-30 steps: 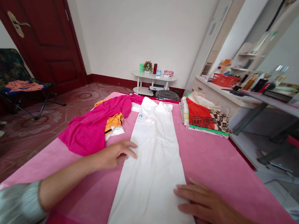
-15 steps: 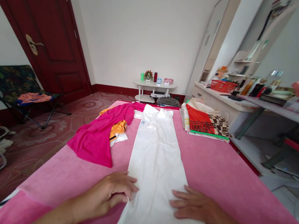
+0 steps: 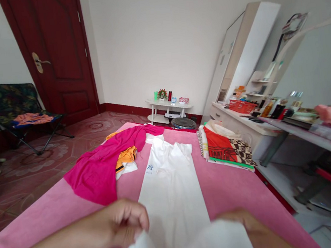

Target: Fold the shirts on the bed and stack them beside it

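Observation:
A white shirt [image 3: 170, 188] lies in a long narrow strip on the pink bed cover [image 3: 233, 196], its collar end away from me and blue print on its left side. My left hand [image 3: 126, 220] pinches the near left edge of the shirt, thumb against fingers. At the near right edge, my right hand [image 3: 239, 220] grips the cloth too, its fingertips partly hidden behind the raised white fabric. Between both hands the near end of the shirt is lifted off the bed and blurred.
A magenta garment [image 3: 95, 174] with an orange garment [image 3: 126, 157] lies left of the shirt. A folded clothes stack [image 3: 223, 145] sits on the right. Beyond are a low white table [image 3: 168, 102], a folding chair [image 3: 13, 107] and a cluttered dressing table [image 3: 262, 117].
Both hands lay on the shirt before. Now they have taken hold of its near end and raised it. The view has tilted up slightly.

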`<state>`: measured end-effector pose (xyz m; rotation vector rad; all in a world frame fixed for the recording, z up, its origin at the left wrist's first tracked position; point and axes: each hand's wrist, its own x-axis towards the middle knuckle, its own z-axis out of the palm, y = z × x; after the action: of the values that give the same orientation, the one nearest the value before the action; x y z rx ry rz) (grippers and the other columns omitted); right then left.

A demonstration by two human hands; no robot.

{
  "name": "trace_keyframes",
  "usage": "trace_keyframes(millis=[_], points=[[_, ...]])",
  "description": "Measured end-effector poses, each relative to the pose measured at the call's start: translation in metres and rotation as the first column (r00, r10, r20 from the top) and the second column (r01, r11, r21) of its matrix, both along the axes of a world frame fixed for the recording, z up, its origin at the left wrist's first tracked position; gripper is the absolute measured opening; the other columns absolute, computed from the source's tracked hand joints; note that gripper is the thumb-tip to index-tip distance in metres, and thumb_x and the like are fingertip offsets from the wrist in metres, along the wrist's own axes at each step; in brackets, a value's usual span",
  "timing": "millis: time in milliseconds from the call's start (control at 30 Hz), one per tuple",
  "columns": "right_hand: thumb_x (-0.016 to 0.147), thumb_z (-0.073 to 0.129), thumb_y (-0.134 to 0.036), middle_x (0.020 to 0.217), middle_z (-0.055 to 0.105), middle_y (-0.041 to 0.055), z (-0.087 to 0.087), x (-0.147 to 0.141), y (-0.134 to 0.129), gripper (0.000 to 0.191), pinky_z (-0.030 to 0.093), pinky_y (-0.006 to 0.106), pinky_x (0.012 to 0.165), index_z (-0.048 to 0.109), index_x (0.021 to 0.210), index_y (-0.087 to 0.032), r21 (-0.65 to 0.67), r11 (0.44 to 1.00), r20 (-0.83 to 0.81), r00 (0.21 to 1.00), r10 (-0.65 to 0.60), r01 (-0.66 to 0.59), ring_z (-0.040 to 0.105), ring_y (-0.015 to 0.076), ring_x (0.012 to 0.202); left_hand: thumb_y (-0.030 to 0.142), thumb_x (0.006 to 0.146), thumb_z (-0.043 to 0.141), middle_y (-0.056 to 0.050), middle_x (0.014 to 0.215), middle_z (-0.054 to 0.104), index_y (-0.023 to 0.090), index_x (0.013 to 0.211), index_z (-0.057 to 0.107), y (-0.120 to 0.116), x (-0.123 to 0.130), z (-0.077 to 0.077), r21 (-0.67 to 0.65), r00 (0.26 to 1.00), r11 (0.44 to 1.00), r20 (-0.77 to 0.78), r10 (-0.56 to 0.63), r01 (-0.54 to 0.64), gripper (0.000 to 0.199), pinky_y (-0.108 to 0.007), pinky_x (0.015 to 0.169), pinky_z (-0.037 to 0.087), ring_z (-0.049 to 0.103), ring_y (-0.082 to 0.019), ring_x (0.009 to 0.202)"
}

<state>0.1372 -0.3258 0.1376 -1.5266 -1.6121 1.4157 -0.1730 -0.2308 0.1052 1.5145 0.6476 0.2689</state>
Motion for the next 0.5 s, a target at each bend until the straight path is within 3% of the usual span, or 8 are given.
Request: trace_keyframes(millis=[67, 133, 200, 267, 333, 400, 500], points=[[0.074, 0.061, -0.045, 0.080, 0.073, 0.0054, 0.010, -0.003, 0.053, 0.032, 0.053, 0.035, 0.073, 0.072, 0.085, -0.018, 0.049, 0.983, -0.204, 0.966, -0.161, 0.175, 0.068, 0.0232, 0.073, 0.045, 0.073, 0.070, 0.001, 0.064, 0.059, 0.014, 0.079, 0.061, 0.046, 0.022, 0.006, -0.050, 0.978, 0.981, 0.086, 0.192, -0.189, 0.033, -0.016, 0.049, 0.034, 0.048, -0.007, 0.052], [0.069, 0.065, -0.041, 0.083, 0.073, 0.0066, 0.008, 0.002, 0.112, 0.032, 0.052, 0.036, 0.076, 0.070, 0.089, -0.016, 0.144, 0.942, -0.338, 0.910, -0.241, 0.303, 0.067, 0.0232, 0.076, 0.040, 0.070, 0.073, -0.002, 0.070, 0.063, 0.013, 0.081, 0.060, 0.094, 0.046, 0.005, -0.105, 0.903, 0.918, 0.168, 0.396, -0.383, 0.032, -0.018, 0.051, 0.041, 0.055, -0.009, 0.055], [0.063, 0.069, -0.037, 0.082, 0.072, 0.0066, -0.012, 0.014, 0.168, 0.038, 0.053, 0.036, 0.072, 0.067, 0.095, -0.015, 0.222, 0.863, -0.402, 0.849, -0.342, 0.453, 0.067, 0.0237, 0.075, 0.033, 0.068, 0.074, -0.001, 0.072, 0.064, 0.014, 0.086, 0.058, 0.136, 0.068, -0.006, -0.180, 0.796, 0.822, 0.206, 0.569, -0.541, 0.031, -0.021, 0.058, 0.047, 0.061, -0.012, 0.061], [0.064, 0.066, -0.036, 0.086, 0.072, 0.0070, -0.047, 0.030, 0.213, 0.044, 0.054, 0.037, 0.071, 0.063, 0.104, -0.016, 0.259, 0.776, -0.405, 0.795, -0.452, 0.574, 0.068, 0.0238, 0.077, 0.035, 0.074, 0.068, -0.001, 0.076, 0.065, 0.016, 0.096, 0.056, 0.167, 0.086, -0.025, -0.225, 0.692, 0.733, 0.240, 0.681, -0.643, 0.032, -0.023, 0.062, 0.050, 0.063, -0.013, 0.065], [0.063, 0.066, -0.033, 0.093, 0.071, 0.0084, -0.088, 0.043, 0.243, 0.057, 0.054, 0.038, 0.072, 0.056, 0.117, -0.017, 0.281, 0.719, -0.345, 0.766, -0.542, 0.635, 0.068, 0.0247, 0.082, 0.037, 0.076, 0.066, -0.002, 0.079, 0.066, 0.017, 0.109, 0.051, 0.185, 0.099, -0.048, -0.244, 0.655, 0.691, 0.220, 0.723, -0.681, 0.042, -0.026, 0.063, 0.051, 0.064, -0.014, 0.066], [0.064, 0.065, -0.031, 0.099, 0.070, 0.0094, -0.121, 0.052, 0.257, 0.069, 0.054, 0.040, 0.073, 0.047, 0.129, -0.016, 0.316, 0.709, -0.332, 0.774, -0.539, 0.630, 0.067, 0.0251, 0.086, 0.035, 0.072, 0.069, -0.002, 0.082, 0.066, 0.018, 0.123, 0.043, 0.194, 0.105, -0.068, -0.196, 0.655, 0.685, 0.202, 0.728, -0.701, 0.060, -0.028, 0.064, 0.052, 0.065, -0.016, 0.069], [0.066, 0.061, -0.030, 0.109, 0.068, 0.0106, -0.139, 0.055, 0.262, 0.057, 0.052, 0.041, 0.081, 0.057, 0.120, -0.014, 0.436, 0.727, -0.257, 0.847, -0.465, 0.531, 0.064, 0.0262, 0.097, 0.023, 0.068, 0.071, -0.004, 0.092, 0.067, 0.018, 0.130, 0.042, 0.200, 0.108, -0.087, 0.017, 0.701, 0.720, 0.245, 0.670, -0.694, 0.069, -0.029, 0.071, 0.052, 0.065, -0.018, 0.079]])
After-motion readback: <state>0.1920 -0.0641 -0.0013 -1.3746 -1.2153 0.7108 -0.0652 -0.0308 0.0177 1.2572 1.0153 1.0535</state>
